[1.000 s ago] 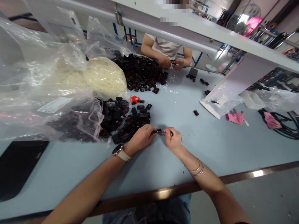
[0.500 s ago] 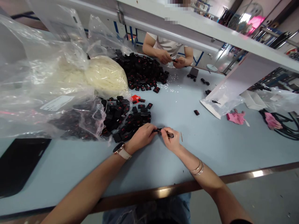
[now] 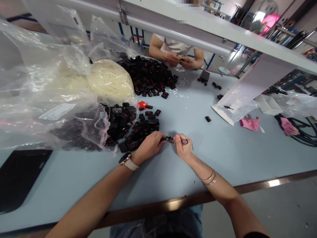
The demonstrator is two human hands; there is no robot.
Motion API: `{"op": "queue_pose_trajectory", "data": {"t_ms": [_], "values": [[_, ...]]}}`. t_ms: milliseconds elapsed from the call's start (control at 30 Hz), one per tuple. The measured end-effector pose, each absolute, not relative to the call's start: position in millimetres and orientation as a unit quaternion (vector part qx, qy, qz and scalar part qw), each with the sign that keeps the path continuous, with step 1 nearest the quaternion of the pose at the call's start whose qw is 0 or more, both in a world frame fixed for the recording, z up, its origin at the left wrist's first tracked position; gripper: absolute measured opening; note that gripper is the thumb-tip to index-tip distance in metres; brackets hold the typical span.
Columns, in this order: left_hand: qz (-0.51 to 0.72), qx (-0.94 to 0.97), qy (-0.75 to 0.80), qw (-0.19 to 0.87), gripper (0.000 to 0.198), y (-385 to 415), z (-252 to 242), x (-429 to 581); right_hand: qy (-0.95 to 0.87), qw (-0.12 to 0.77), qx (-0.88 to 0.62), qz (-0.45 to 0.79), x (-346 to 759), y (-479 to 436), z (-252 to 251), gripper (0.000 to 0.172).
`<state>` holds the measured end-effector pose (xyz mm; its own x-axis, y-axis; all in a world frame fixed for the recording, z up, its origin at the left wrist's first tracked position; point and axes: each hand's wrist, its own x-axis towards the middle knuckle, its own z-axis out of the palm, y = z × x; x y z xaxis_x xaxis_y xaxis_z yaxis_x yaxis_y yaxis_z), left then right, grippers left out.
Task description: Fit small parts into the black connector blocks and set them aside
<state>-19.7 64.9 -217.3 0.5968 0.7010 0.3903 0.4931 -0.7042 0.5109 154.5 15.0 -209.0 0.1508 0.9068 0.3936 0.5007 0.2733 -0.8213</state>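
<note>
The fingertips of the left hand [image 3: 151, 144] are pinched together on a small black part [image 3: 166, 138], which sits just above the table between the two hands. The fingers of the right hand [image 3: 183, 148] are curled around a slim hand tool [image 3: 184, 141]; its front end meets or nearly meets the black part, though the exact contact is too small to tell. A thin brown strip [image 3: 192, 146] shows just beside the right hand.

A watch [image 3: 126, 161] is on the left wrist and thin bracelets [image 3: 210, 178] circle the right forearm. Just beyond the left hand lies a loose pile of black pieces [image 3: 148, 125] with red marks, spilling from a clear plastic bag [image 3: 81, 132]. A red item [image 3: 142, 105] lies at the pile's far edge, and a bag of pale pieces [image 3: 111, 81] rests behind.

Farther off, a larger black heap [image 3: 148, 74] and scattered white bits [image 3: 182, 90] lie near a co-worker's hands [image 3: 179, 61], which hold something small and dark. A single black piece [image 3: 208, 119] lies apart on the blue table [image 3: 223, 152], with a pink glove [image 3: 249, 124] to its right.
</note>
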Motion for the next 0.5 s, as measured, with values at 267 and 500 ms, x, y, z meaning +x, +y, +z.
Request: {"op": "queue_pose_trajectory", "data": {"t_ms": [267, 500], "values": [[0.289, 0.878, 0.338, 0.176, 0.006, 64.4, -215.3, -19.2, -0.624, 0.5, -0.566, 0.201, 155.1, 14.9, -209.9, 0.034], [0.289, 0.876, 0.341, 0.179, 0.006, 63.5, -213.5, -19.5, -0.62, 0.506, -0.564, 0.202, 154.6, 15.1, -214.3, 0.035]]}}
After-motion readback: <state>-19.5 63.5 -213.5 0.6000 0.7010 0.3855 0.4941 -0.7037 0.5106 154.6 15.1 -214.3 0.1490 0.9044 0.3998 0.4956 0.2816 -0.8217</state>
